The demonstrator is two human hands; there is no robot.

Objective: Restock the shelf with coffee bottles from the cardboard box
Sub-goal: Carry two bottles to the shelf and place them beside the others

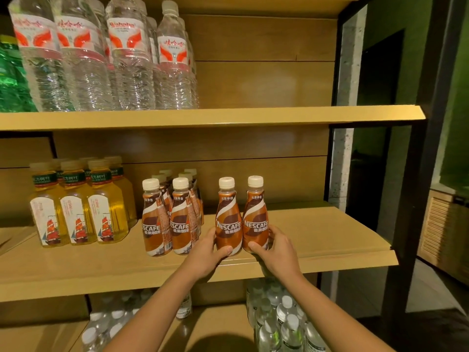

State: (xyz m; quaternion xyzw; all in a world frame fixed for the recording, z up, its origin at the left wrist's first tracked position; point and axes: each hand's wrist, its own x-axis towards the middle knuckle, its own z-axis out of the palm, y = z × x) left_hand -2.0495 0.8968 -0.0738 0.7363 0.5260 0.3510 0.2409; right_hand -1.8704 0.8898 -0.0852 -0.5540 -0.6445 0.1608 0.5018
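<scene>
Head view, fingers first: the left thumb (225, 250) wraps across the front of one bottle's base and the right thumb (254, 246) does the same on the other. The remaining fingers curl round behind the bottles, out of our sight. So the left hand (206, 251) grips the left Nescafé bottle (228, 219) and the right hand (278, 252) grips the right Nescafé bottle (255, 217), both low on the body. The two bottles stand upright, touching side by side, labels facing us, at the front of the middle shelf (330, 240).

Progress, as we judge it: partway through. The stocked Nescafé bottles (167, 224) already stand in two rows just to the left, with a small gap to the held pair. The pair looks to be starting new rows. To the right, a long stretch of board shows no bottles, so more would fit.

Neighbours: yellow tea bottles (78, 214) further left, large water bottles (114, 59) on the board above, small water bottles (279, 321) below.

Hidden or unclear:
- The cardboard box is out of frame, so we cannot count what remains.
- The hands cover the bottle bases, so we cannot tell whether they rest on the board or hover just above it.
- The back rows of stocked coffee are blocked, so their count is uncertain.
</scene>
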